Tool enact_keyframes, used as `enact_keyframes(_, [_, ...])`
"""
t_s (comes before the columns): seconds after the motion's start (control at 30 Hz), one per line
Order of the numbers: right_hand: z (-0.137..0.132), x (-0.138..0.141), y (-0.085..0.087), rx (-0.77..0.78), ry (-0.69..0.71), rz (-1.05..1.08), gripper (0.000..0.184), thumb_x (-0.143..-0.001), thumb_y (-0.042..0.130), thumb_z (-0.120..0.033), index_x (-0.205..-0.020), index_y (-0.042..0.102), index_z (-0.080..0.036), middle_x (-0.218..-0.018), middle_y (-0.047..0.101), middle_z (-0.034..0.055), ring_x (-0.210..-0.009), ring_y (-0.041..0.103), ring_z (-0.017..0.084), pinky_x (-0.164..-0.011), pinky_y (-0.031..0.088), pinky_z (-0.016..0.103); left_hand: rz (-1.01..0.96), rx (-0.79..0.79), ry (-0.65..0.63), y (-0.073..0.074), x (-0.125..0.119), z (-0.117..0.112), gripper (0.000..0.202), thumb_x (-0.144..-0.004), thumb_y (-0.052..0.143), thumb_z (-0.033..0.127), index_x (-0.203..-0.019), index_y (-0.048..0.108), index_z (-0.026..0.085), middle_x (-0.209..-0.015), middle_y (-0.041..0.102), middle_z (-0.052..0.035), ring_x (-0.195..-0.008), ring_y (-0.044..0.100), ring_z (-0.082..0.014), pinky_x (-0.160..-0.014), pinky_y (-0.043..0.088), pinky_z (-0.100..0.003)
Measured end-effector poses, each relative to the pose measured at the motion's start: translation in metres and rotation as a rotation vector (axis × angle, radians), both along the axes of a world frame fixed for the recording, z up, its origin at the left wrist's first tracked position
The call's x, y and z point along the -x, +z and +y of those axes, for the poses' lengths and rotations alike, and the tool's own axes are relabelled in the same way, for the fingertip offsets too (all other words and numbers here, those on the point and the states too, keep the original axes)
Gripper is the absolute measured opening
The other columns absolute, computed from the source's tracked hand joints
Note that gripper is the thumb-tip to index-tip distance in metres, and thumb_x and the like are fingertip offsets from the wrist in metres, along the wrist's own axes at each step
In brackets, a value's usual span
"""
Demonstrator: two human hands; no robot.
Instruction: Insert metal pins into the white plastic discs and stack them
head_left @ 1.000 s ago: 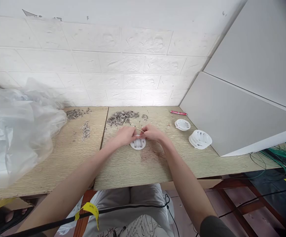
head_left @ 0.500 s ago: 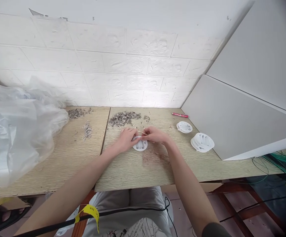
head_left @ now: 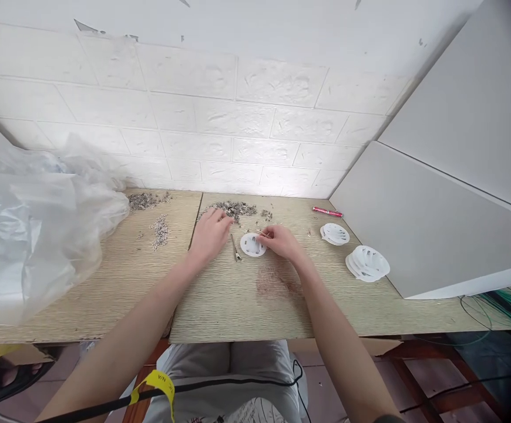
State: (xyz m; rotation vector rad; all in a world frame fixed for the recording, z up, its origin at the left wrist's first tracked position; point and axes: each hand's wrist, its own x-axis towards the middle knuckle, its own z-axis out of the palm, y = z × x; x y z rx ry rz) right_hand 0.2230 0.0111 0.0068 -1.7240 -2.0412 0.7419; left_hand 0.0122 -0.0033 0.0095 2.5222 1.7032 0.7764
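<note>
A round white plastic disc (head_left: 251, 245) with several small metal pieces on its face is in front of me on the table. My right hand (head_left: 278, 241) pinches at its upper right edge, fingers closed. To the left, my left hand (head_left: 211, 235) is at the near edge of a pile of small metal parts (head_left: 238, 209). Its fingertips are bent together, and whatever is between them is too small to make out. Between my left hand and the disc lies a thin metal tool (head_left: 236, 249) with a wider near end.
Two stacks of white discs, a smaller one (head_left: 335, 234) and a taller one (head_left: 367, 263), stand at right. Behind them is a red pen (head_left: 327, 211). Small metal parts (head_left: 160, 232) and a clear plastic bag (head_left: 48, 235) lie left. A grey panel (head_left: 453, 223) borders the right side.
My left hand has left the disc and moved up and left to the metal parts. The disc now shows another face. The thin tool now lies on the table.
</note>
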Motion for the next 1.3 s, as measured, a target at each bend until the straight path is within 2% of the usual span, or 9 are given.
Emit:
enact_keyframes(0.13, [-0.001,0.0,0.0,0.014,0.003,0.007,0.019,-0.082,0.059,-0.033,-0.076,0.063,-0.015,-0.069,0.062,0.0004,-0.065,0.052,0.012,-0.057,0.031,0.023,0.12,0.051,0.277,0.005,0.032,0.011,0.04,-0.084,0.037,0.006,-0.104,0.07,0.017,-0.108,0.062,-0.0129,-0.105,0.05,-0.0285,-0.087,0.043,-0.04])
enact_keyframes(0.27, [-0.003,0.001,0.001,0.043,-0.017,0.01,0.02,-0.083,0.058,-0.035,-0.079,0.063,-0.016,-0.069,0.062,0.0008,-0.064,0.053,0.013,-0.056,0.031,0.023,0.249,0.093,0.524,0.002,0.071,0.02,0.038,-0.081,0.037,0.006,-0.096,0.071,0.011,-0.111,0.061,-0.0198,-0.109,0.048,-0.0356,-0.088,0.041,-0.045])
enact_keyframes(0.43, [-0.005,0.003,0.004,0.047,-0.024,0.011,0.02,-0.083,0.058,-0.034,-0.079,0.064,-0.015,-0.071,0.064,0.0017,-0.066,0.054,0.014,-0.057,0.032,0.023,0.168,0.106,0.681,-0.01,0.1,0.018,0.03,-0.086,0.043,0.021,-0.092,0.07,0.009,-0.116,0.058,-0.0246,-0.112,0.048,-0.041,-0.088,0.041,-0.051])
enact_keyframes(0.6, [-0.004,0.003,0.004,0.044,-0.032,-0.008,0.02,-0.083,0.058,-0.034,-0.078,0.064,-0.016,-0.071,0.063,0.0018,-0.065,0.054,0.014,-0.057,0.031,0.023,0.067,0.086,0.648,-0.017,0.107,0.019,0.03,-0.086,0.041,0.021,-0.088,0.07,0.013,-0.112,0.058,-0.0214,-0.113,0.049,-0.0379,-0.089,0.044,-0.047])
enact_keyframes(0.8, [-0.003,0.002,0.002,0.033,-0.022,-0.006,0.019,-0.083,0.059,-0.033,-0.077,0.063,-0.016,-0.069,0.063,0.0011,-0.064,0.053,0.013,-0.056,0.03,0.023,-0.015,0.112,0.611,-0.015,0.112,0.023,0.026,-0.082,0.044,0.021,-0.086,0.069,0.016,-0.1,0.061,-0.0164,-0.099,0.056,-0.0313,-0.083,0.047,-0.041])
enact_keyframes(0.97, [-0.004,0.003,0.004,0.03,-0.029,-0.022,0.018,-0.083,0.059,-0.032,-0.077,0.063,-0.016,-0.067,0.061,0.0006,-0.064,0.052,0.013,-0.057,0.03,0.023,0.007,0.117,0.623,-0.013,0.113,0.023,0.028,-0.083,0.044,0.024,-0.085,0.071,0.018,-0.102,0.064,-0.0152,-0.099,0.057,-0.0332,-0.079,0.047,-0.043])
enact_keyframes(1.3, [-0.003,0.003,0.002,0.023,-0.023,-0.015,0.019,-0.084,0.058,-0.034,-0.078,0.062,-0.016,-0.068,0.062,0.0005,-0.063,0.051,0.012,-0.056,0.03,0.023,-0.028,0.068,0.606,-0.014,0.113,0.022,0.031,-0.085,0.044,0.024,-0.093,0.072,0.017,-0.103,0.067,-0.0157,-0.104,0.057,-0.0359,-0.085,0.046,-0.047])
